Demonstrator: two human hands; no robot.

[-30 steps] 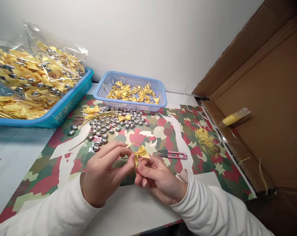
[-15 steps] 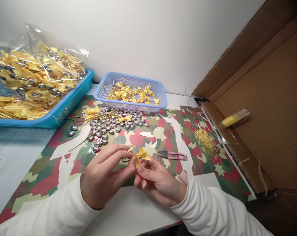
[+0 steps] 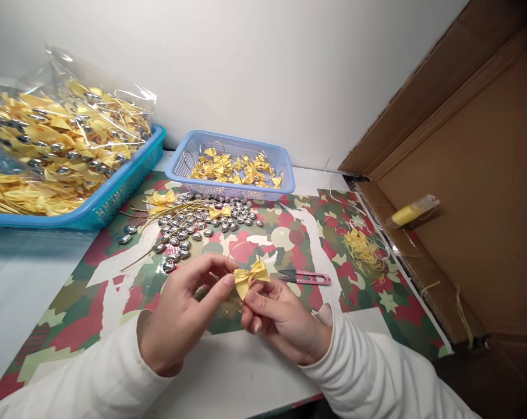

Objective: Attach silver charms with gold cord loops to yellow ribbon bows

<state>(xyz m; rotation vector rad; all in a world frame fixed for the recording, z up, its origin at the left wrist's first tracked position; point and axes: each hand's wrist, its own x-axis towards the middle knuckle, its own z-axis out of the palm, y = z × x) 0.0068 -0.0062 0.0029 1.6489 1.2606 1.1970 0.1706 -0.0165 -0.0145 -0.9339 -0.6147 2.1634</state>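
Both of my hands meet over the camouflage-patterned mat (image 3: 92, 291) near the table's front. My left hand (image 3: 184, 308) and my right hand (image 3: 280, 317) pinch a small yellow ribbon bow (image 3: 251, 274) between their fingertips. A thin gold loop rises from the bow towards the far side. Pink thread snips (image 3: 306, 277) lie on the mat just right of my right hand. A pile of silver beads (image 3: 202, 218) and loose gold cord lies beyond my left hand.
A light blue basket (image 3: 285, 180) at the back holds several finished yellow bows. A teal tray (image 3: 123, 186) at the left carries clear bags of bows. An open cardboard box (image 3: 485, 192) with a yellow tube (image 3: 411, 210) stands right. Yellow thread scraps (image 3: 363, 247) lie near it.
The bow has turned between my fingers and now faces up, flatter and wider. The gold loop has swung from the left side to behind the bow. Both hands stayed in place.
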